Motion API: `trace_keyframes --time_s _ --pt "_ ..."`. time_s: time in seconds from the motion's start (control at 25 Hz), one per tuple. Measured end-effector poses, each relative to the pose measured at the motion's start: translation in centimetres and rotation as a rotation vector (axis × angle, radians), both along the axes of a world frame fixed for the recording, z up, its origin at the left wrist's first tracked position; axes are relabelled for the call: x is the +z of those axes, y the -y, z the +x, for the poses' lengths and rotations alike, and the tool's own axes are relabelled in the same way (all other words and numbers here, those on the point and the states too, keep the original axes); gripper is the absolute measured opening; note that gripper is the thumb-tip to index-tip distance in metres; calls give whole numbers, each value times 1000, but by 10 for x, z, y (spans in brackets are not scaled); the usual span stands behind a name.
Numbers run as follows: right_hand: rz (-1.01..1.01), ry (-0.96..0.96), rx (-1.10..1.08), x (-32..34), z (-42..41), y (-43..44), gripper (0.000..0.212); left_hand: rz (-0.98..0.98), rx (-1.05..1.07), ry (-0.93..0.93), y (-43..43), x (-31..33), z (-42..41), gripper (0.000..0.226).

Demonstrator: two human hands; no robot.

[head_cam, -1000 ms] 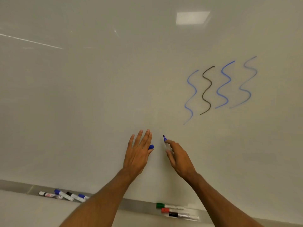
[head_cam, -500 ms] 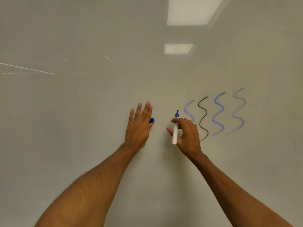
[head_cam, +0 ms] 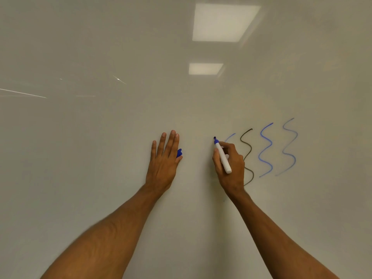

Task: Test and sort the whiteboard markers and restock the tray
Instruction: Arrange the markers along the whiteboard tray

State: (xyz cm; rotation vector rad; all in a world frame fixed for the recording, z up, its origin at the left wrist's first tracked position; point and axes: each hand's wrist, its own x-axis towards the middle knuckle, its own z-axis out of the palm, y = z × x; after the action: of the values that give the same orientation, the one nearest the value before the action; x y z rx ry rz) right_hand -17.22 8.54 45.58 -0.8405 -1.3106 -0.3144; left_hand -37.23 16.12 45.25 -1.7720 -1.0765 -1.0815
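Note:
My right hand [head_cam: 231, 170] grips an uncapped white marker [head_cam: 223, 158] with a blue collar. Its dark tip touches the whiteboard [head_cam: 100, 137] just left of the drawn lines. My left hand [head_cam: 164, 158] lies flat against the board with its fingers straight, and the thumb pinches the blue cap [head_cam: 179, 153] against the hand's edge. To the right are wavy test lines: a short blue one [head_cam: 230, 136] mostly hidden by my right hand, a black one [head_cam: 248, 152], a strong blue one [head_cam: 265, 150] and a fainter blue one [head_cam: 289, 147]. The marker tray is out of view.
Ceiling lights [head_cam: 224, 22] reflect in the glossy board near the top. Bare board surface stretches to the left of and above both hands.
The view has tilted up, so the tray with its markers has left the frame. My right hand has turned the marker and brought its tip onto the board. My left hand keeps the cap.

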Motion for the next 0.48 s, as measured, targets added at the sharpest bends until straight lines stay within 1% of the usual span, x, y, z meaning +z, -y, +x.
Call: trace_keyframes --time_s 0.12,0.24,0.28,0.32,0.4,0.48 --pt "5 56 -63 -6 -4 -7 26 30 0 -10 -2 -3 0 60" --pt "-46 234 -56 -22 -7 -7 31 23 -14 -12 -1 -1 1 60" --pt "-56 247 -50 -29 -4 -5 29 20 -17 -10 -1 -2 0 59" --pt "-58 212 -34 -37 0 -3 25 23 -16 -9 -1 -4 0 59" --pt "-64 73 4 -51 5 1 21 37 -5 -7 0 -4 1 58" --pt "-94 -29 18 -63 1 4 24 61 14 -16 3 -4 1 57"
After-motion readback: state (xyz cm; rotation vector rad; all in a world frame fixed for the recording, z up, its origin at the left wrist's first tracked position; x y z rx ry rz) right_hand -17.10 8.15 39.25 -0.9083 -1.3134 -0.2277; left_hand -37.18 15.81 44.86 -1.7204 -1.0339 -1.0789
